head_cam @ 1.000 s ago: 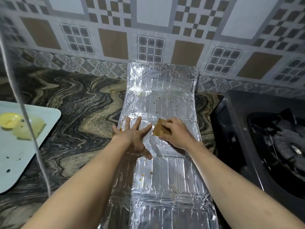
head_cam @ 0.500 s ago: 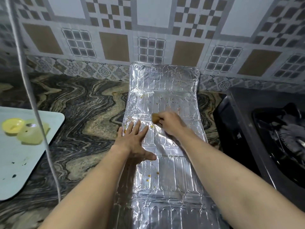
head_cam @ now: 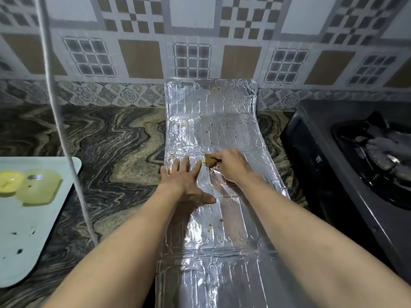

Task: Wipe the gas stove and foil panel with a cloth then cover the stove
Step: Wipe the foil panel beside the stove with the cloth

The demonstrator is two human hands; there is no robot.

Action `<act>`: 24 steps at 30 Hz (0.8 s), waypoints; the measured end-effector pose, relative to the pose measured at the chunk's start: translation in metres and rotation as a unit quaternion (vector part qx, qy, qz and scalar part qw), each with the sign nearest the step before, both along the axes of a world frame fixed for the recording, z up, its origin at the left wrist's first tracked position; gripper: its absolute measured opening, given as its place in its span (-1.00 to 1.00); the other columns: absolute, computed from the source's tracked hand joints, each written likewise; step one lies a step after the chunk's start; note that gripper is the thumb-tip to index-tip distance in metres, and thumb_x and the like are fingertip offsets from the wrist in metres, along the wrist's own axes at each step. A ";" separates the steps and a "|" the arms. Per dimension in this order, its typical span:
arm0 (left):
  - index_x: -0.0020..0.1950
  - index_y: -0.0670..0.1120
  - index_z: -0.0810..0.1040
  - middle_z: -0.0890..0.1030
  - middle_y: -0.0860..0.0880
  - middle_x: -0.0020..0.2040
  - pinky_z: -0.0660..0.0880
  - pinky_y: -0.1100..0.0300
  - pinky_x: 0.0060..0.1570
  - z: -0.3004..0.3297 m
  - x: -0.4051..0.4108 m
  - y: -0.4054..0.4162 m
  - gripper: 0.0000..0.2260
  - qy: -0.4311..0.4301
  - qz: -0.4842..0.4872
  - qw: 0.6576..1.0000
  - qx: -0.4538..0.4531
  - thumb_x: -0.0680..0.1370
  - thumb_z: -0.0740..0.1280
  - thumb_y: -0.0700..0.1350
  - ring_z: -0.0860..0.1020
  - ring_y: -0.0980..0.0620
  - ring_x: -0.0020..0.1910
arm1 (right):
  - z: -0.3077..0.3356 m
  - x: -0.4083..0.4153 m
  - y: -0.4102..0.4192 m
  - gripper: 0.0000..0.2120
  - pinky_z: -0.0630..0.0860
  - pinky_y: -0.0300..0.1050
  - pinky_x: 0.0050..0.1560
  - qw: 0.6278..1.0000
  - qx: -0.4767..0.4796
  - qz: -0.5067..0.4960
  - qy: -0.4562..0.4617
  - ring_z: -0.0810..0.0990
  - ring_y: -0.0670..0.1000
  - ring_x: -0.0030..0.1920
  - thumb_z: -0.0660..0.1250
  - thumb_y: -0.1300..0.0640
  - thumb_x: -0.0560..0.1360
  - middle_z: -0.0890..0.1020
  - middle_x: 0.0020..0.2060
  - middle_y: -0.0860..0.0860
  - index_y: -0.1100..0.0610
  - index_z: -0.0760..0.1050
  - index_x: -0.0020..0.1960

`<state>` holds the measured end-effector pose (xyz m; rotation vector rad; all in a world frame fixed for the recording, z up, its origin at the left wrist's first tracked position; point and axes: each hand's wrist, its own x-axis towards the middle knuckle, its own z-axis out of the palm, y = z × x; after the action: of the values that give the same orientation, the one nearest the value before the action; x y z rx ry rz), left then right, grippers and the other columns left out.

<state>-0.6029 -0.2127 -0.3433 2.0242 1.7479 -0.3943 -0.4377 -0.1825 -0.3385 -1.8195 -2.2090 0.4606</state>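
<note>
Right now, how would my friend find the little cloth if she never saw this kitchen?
Look for the long shiny foil panel lying on the swirly stone counter, left of the black gas stove. Two hands rest on its middle; the right hand pinches a small brown cloth. It is the only dull brown piece on all that silver, just past the left hand.

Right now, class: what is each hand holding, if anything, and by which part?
The right hand grips a brown cloth, bunched, one end poking out. The left hand holds nothing; it presses flat on the foil panel.
</note>
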 end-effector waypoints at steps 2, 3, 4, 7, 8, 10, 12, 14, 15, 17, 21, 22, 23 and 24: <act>0.56 0.20 -0.27 -0.31 -0.01 0.58 -0.18 -0.32 0.44 0.002 0.001 0.002 0.17 0.008 0.000 1.000 -0.005 0.19 0.34 0.54 -0.26 -0.14 0.56 | -0.001 -0.003 -0.002 -0.62 0.45 -0.13 -0.15 1.000 0.008 -0.002 -0.008 0.62 0.16 -0.02 0.23 0.38 0.46 0.69 -0.04 0.07 0.02 0.63 0.08; 0.56 0.20 -0.27 -0.31 -0.01 0.58 -0.17 -0.33 0.44 0.003 0.002 0.002 0.17 0.012 0.002 1.000 -0.008 0.19 0.34 0.54 -0.26 -0.15 0.56 | -0.003 -0.004 -0.005 -0.62 0.50 -0.10 -0.09 1.000 0.006 -0.002 -0.005 0.62 0.15 -0.01 0.23 0.40 0.43 0.69 -0.02 0.06 0.04 0.64 0.07; 0.56 0.20 -0.27 -0.31 -0.01 0.58 -0.16 -0.34 0.45 0.004 0.003 0.003 0.18 0.016 0.004 1.000 -0.011 0.18 0.35 0.54 -0.26 -0.15 0.56 | -0.002 -0.003 -0.009 -0.62 0.53 -0.09 -0.05 1.000 -0.001 -0.001 0.000 0.62 0.13 0.00 0.24 0.40 0.41 0.69 -0.02 0.04 0.05 0.65 0.05; 0.56 0.20 -0.26 -0.29 -0.02 0.59 -0.14 -0.36 0.44 0.005 0.005 0.003 0.18 0.014 0.010 1.000 -0.015 0.18 0.37 0.52 -0.25 -0.16 0.56 | -0.001 0.001 -0.026 -0.72 0.53 -0.13 -0.08 0.999 -0.025 0.017 0.010 0.64 0.07 -0.07 0.34 0.35 0.34 0.69 -0.12 -0.04 0.05 0.64 -0.07; 0.56 0.20 -0.25 -0.29 -0.02 0.59 -0.15 -0.36 0.44 0.006 0.005 0.004 0.18 0.011 0.011 1.000 -0.016 0.18 0.38 0.51 -0.25 -0.16 0.56 | -0.001 0.004 -0.034 -0.76 0.52 -0.14 -0.08 0.999 -0.027 0.022 0.007 0.64 0.06 -0.08 0.37 0.33 0.33 0.68 -0.14 -0.06 0.07 0.63 -0.09; 0.57 0.21 -0.22 -0.28 -0.03 0.59 -0.16 -0.35 0.44 0.008 0.003 0.007 0.09 -0.002 0.016 1.000 -0.024 0.27 0.40 0.43 -0.24 -0.17 0.56 | -0.002 0.008 -0.048 -0.80 0.50 -0.13 -0.03 0.999 -0.020 0.031 -0.008 0.62 0.07 -0.05 0.39 0.28 0.36 0.67 -0.08 -0.02 0.08 0.63 -0.05; 0.57 0.23 -0.15 -0.25 -0.03 0.59 -0.13 -0.33 0.45 0.009 0.000 0.009 -0.06 -0.017 0.022 0.999 -0.025 0.39 0.38 0.30 -0.21 -0.17 0.56 | -0.005 0.008 -0.056 -0.78 0.49 -0.12 0.02 0.999 -0.014 0.032 -0.029 0.61 0.11 0.02 0.39 0.25 0.42 0.66 0.01 0.04 0.06 0.63 0.04; 0.57 0.25 -0.12 -0.21 -0.02 0.60 -0.11 -0.31 0.45 0.008 0.000 0.008 -0.14 -0.015 0.024 1.000 -0.007 0.43 0.34 0.26 -0.18 -0.15 0.56 | -0.007 0.005 -0.058 -0.77 0.49 -0.10 0.04 0.999 -0.010 0.026 -0.041 0.61 0.13 0.03 0.36 0.23 0.45 0.64 0.02 0.05 0.03 0.63 0.06; 0.57 0.25 -0.12 -0.21 -0.02 0.60 -0.11 -0.31 0.45 0.007 0.001 0.007 -0.14 -0.013 0.025 1.000 -0.002 0.43 0.34 0.25 -0.18 -0.15 0.56 | -0.006 0.004 -0.058 -0.78 0.49 -0.11 0.02 0.999 -0.008 0.026 -0.043 0.61 0.13 0.02 0.34 0.25 0.46 0.64 0.00 0.04 0.04 0.63 0.04; 0.57 0.24 -0.11 -0.20 -0.02 0.60 -0.10 -0.31 0.45 0.007 0.002 0.006 -0.14 -0.013 0.026 1.000 0.001 0.42 0.34 0.22 -0.17 -0.15 0.56 | -0.005 0.003 -0.065 -0.74 0.46 -0.12 0.00 0.999 -0.001 0.030 -0.044 0.60 0.12 0.00 0.28 0.32 0.44 0.64 -0.04 0.02 0.06 0.63 0.00; 0.58 0.22 -0.12 -0.20 -0.03 0.60 -0.10 -0.32 0.45 0.010 0.002 0.004 -0.15 -0.014 0.024 1.000 -0.003 0.43 0.33 0.15 -0.19 -0.15 0.56 | -0.003 0.005 -0.102 -0.59 0.42 -0.15 0.11 0.997 -0.007 0.061 -0.042 0.58 0.08 0.09 0.24 0.42 0.40 0.64 0.07 -0.01 0.06 0.63 0.10; 0.58 0.22 -0.13 -0.21 -0.04 0.60 -0.11 -0.32 0.45 0.010 0.002 0.004 -0.16 -0.016 0.025 1.000 -0.004 0.44 0.32 0.16 -0.20 -0.15 0.56 | -0.006 0.006 -0.111 -0.59 0.43 -0.14 0.14 0.997 -0.012 0.062 -0.043 0.57 0.08 0.11 0.26 0.40 0.42 0.63 0.11 -0.01 0.04 0.62 0.13; 0.58 0.22 -0.13 -0.22 -0.04 0.60 -0.12 -0.32 0.45 0.011 0.002 0.003 -0.17 -0.018 0.026 0.999 -0.005 0.46 0.31 0.17 -0.21 -0.15 0.56 | -0.008 0.006 -0.120 -0.60 0.44 -0.13 0.15 0.997 -0.016 0.061 -0.043 0.57 0.07 0.12 0.28 0.37 0.42 0.63 0.12 -0.03 0.01 0.61 0.15; 0.58 0.22 -0.13 -0.22 -0.03 0.60 -0.13 -0.32 0.45 0.010 0.002 0.003 -0.18 -0.019 0.029 0.999 -0.006 0.46 0.31 0.18 -0.22 -0.15 0.56 | -0.009 0.006 -0.129 -0.61 0.45 -0.13 0.14 0.997 -0.019 0.061 -0.043 0.56 0.06 0.11 0.29 0.34 0.43 0.62 0.12 -0.05 -0.02 0.61 0.14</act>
<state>-0.6007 -0.2099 -0.3332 1.9551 1.7731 -0.3457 -0.4315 -0.3111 -0.3476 -1.7606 -2.3944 0.4586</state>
